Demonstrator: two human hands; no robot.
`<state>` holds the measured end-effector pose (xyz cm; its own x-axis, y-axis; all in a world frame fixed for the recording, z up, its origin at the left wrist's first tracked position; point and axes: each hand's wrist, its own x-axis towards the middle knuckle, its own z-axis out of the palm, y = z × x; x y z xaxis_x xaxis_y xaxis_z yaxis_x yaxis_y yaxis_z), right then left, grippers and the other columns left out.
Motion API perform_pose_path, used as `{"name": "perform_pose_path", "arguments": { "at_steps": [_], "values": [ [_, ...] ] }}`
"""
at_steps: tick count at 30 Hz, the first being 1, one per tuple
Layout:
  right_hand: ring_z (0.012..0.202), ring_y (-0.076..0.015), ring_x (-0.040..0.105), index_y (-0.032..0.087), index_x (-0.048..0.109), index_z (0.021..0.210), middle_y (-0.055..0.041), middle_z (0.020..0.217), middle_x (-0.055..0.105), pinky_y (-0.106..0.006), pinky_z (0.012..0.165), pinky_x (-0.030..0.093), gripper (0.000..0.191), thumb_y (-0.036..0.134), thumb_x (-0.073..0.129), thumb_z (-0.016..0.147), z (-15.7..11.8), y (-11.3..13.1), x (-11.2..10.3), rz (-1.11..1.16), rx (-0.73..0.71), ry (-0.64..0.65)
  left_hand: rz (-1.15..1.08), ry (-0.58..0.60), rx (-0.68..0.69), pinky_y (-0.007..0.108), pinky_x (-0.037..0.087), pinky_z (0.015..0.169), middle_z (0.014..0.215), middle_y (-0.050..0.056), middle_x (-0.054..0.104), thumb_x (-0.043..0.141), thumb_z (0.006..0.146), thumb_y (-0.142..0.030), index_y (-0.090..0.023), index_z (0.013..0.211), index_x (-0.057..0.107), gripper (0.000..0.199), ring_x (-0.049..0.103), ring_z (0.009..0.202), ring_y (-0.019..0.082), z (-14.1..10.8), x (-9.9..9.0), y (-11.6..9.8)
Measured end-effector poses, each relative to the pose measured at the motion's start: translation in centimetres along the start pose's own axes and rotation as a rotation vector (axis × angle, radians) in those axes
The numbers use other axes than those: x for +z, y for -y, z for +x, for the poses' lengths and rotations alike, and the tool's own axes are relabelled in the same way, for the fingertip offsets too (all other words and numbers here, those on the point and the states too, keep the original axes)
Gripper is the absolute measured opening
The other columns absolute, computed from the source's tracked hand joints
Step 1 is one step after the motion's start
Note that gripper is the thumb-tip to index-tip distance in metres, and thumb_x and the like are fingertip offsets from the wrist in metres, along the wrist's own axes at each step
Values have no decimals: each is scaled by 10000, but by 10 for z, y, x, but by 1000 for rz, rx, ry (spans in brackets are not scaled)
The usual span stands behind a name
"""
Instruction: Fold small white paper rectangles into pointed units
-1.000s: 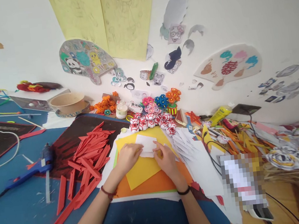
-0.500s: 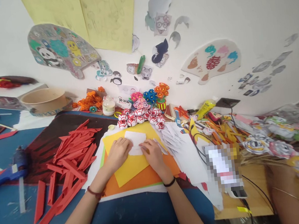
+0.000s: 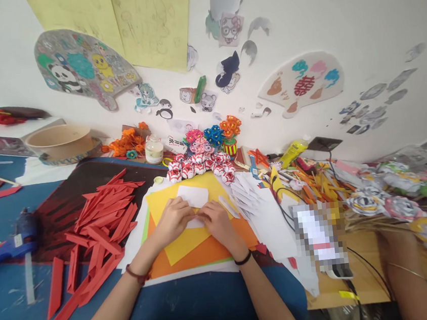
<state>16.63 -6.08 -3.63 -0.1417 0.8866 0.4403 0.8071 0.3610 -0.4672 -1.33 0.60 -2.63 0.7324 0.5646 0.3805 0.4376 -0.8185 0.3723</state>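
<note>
A small white piece of paper (image 3: 195,195) lies over yellow sheets (image 3: 180,247), with a crease across its lower half. My left hand (image 3: 173,220) has its fingers curled and pinches the paper from the left. From the other side my right hand (image 3: 218,221) pinches the same paper, and the fingertips of both hands nearly meet over it. The fingers hide part of the paper. Orange sheets (image 3: 160,268) stick out beneath the yellow ones. Folded white strips (image 3: 244,195) lie to the right of my right hand.
Folded red paper strips (image 3: 105,217) are heaped on the left, near a blue glue gun (image 3: 23,238). Red-and-white paper flowers (image 3: 199,166) line the back beside a jar (image 3: 154,150). A blurred phone (image 3: 318,233) and another person's arm (image 3: 405,262) are at right.
My fingertips have come closer together over the lower part of the white paper and cover more of it. The surrounding things have stayed in place.
</note>
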Motion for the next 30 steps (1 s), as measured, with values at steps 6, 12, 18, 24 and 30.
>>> {"name": "perform_pose_path", "arguments": {
  "at_steps": [6,12,18,24,30],
  "values": [
    [727,-188,554,198,610,651,-18,680,597,-284,630,402,257,39,556,845,-4,-1,5,-11,62,-66,-28,10,8,328,344,729,721,26,622,534,946,-317,-202,760,682,264,515,787,178,0,2,-2],
    [737,-193,559,201,622,681,-29,709,618,-290,651,419,236,53,562,855,-2,-1,5,21,94,-106,-57,-35,-33,327,352,726,704,32,649,539,944,-315,-199,764,694,264,542,772,185,-1,3,5],
    [808,-202,595,204,677,801,-37,790,667,-301,717,459,152,114,595,890,-1,-2,2,123,82,-89,-43,-38,-54,314,352,725,729,23,664,561,938,-303,-226,844,724,203,542,792,184,-2,-3,8],
    [810,-203,621,210,695,825,-45,843,690,-312,728,481,191,89,559,883,-3,-11,-5,225,114,-75,-26,-50,-95,323,364,730,780,38,682,538,946,-284,-217,857,726,218,533,798,195,-5,-4,10],
    [772,-222,635,193,706,829,-62,823,702,-337,712,496,112,148,604,836,-3,-19,-10,315,243,-147,-83,-169,-241,329,406,787,956,57,686,509,954,-279,-199,1049,666,200,560,894,212,-5,-10,14]
  ]
}}
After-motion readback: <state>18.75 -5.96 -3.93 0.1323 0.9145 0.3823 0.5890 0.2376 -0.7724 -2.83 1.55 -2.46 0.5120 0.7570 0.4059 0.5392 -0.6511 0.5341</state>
